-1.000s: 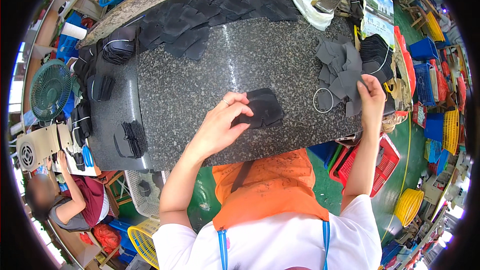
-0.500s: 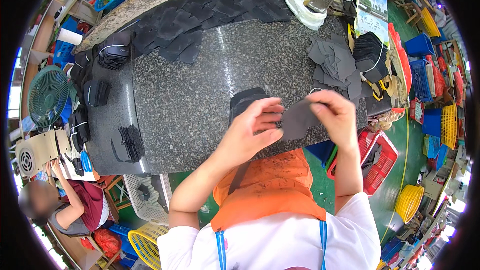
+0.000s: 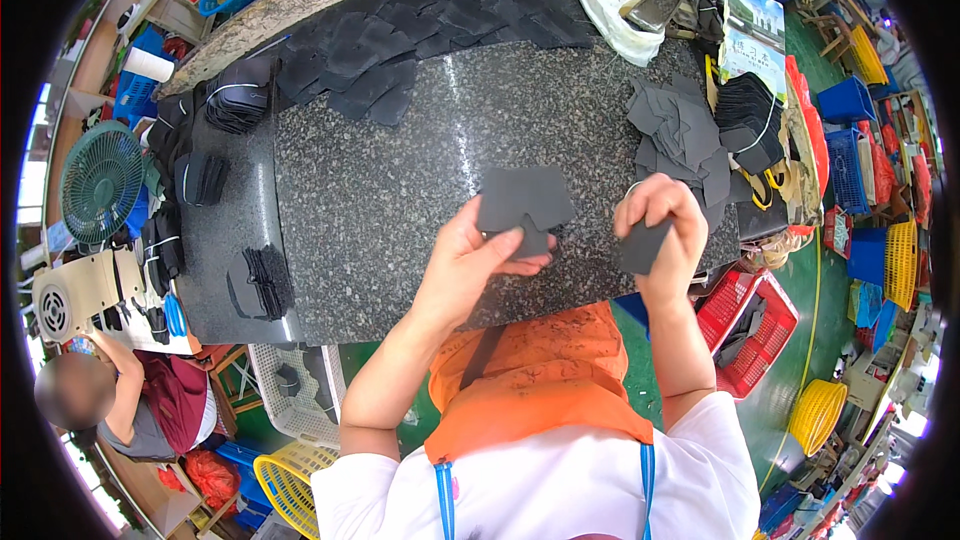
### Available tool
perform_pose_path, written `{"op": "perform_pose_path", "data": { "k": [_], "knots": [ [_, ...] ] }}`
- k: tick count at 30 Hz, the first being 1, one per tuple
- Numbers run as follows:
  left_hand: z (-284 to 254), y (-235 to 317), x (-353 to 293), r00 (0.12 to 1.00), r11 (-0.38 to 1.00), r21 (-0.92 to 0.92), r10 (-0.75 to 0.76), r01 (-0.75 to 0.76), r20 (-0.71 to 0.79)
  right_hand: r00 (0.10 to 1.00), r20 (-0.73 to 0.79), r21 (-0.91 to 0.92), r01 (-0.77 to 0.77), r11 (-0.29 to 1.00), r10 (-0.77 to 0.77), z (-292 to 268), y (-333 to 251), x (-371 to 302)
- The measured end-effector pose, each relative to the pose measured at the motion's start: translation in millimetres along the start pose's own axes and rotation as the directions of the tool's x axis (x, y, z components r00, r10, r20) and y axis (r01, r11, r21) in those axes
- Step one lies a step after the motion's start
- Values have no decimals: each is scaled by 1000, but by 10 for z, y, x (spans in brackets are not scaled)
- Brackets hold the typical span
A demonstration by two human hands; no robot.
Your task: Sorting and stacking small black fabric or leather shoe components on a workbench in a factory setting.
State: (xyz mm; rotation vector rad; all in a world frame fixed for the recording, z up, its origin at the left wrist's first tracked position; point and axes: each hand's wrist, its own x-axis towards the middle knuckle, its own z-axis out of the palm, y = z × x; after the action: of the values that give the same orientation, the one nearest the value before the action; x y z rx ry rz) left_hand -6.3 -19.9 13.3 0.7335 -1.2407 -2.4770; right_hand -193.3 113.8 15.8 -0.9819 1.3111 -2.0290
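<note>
Over the near part of the speckled stone table (image 3: 370, 200), my left hand (image 3: 465, 260) is closed on dark grey cut pieces (image 3: 525, 198), thumb on top and fingers below. The flat pieces overlap, with a smaller corner sticking out under the thumb. To the right, my right hand (image 3: 670, 225) curls around another dark grey piece (image 3: 645, 246), which hangs below its fingers. A gap separates the two hands. Beyond my right hand lies a loose heap of similar grey pieces (image 3: 680, 130).
Black pieces (image 3: 440, 15) spread along the table's far edge. Tied bundles (image 3: 240, 100) lie at the left, another stack (image 3: 750, 120) at the right. A red basket (image 3: 755, 330) stands right of me, a white crate (image 3: 290, 390) at left. A person (image 3: 170, 400) sits at the far left.
My right hand has turned and closed around a piece beside the left hand. The pieces in my left hand now face up, lifted over the table. The view has shifted slightly.
</note>
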Motion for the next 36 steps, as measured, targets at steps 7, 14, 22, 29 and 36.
{"op": "perform_pose_path", "data": {
  "k": [7,14,22,29,36],
  "knots": [
    [92,-93,-89,987,972,198,145,-129,-71,980,143,-679,-1,734,135,289,-108,109],
    [-68,72,-93,700,95,990,714,-107,7,989,-69,-695,-140,706,128,190,-107,219],
    [-186,-13,-150,878,931,-27,333,-364,-344,999,-7,-951,-18,309,37,86,-155,209],
    [41,-130,-101,881,908,17,411,-419,-233,837,336,-689,-94,719,432,249,-121,107],
    [-122,-77,18,886,757,652,337,-53,-319,779,197,-732,-287,618,595,216,173,280]
  ]
}}
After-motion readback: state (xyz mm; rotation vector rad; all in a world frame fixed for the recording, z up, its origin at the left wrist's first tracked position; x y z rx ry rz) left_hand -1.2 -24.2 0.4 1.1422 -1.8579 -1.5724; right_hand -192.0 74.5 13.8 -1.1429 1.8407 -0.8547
